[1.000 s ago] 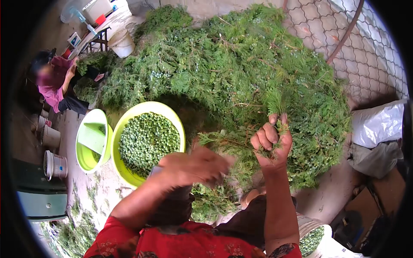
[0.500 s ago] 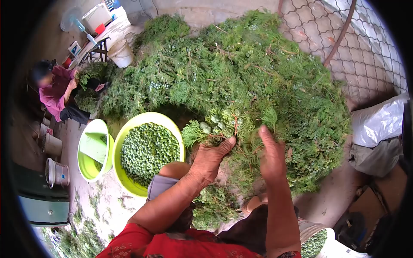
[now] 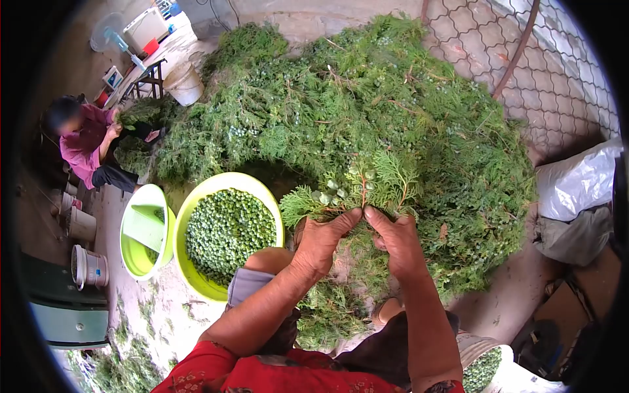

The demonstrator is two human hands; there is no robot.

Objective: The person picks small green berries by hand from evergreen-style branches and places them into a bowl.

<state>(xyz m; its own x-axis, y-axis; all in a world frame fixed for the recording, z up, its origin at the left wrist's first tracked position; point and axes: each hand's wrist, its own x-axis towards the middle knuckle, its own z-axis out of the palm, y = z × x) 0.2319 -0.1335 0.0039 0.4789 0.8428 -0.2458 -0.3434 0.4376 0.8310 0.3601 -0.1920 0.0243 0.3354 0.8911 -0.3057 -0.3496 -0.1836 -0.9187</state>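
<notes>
Just right of the large yellow-green basin (image 3: 179, 247) in the head view, a green sprig (image 3: 395, 177) with pale cones (image 3: 325, 198) lies directly ahead of the touching thumb tips, the left hand (image 3: 319, 247) pinching its base and the right hand (image 3: 401, 246) pinching beside it. Its reddish middle stem (image 3: 364, 188) points away from the wearer, leafy sprays fanning to both sides; the left hand is nearer the basin, and the branch heap (image 3: 458, 147) spreads beyond and right of it.
</notes>
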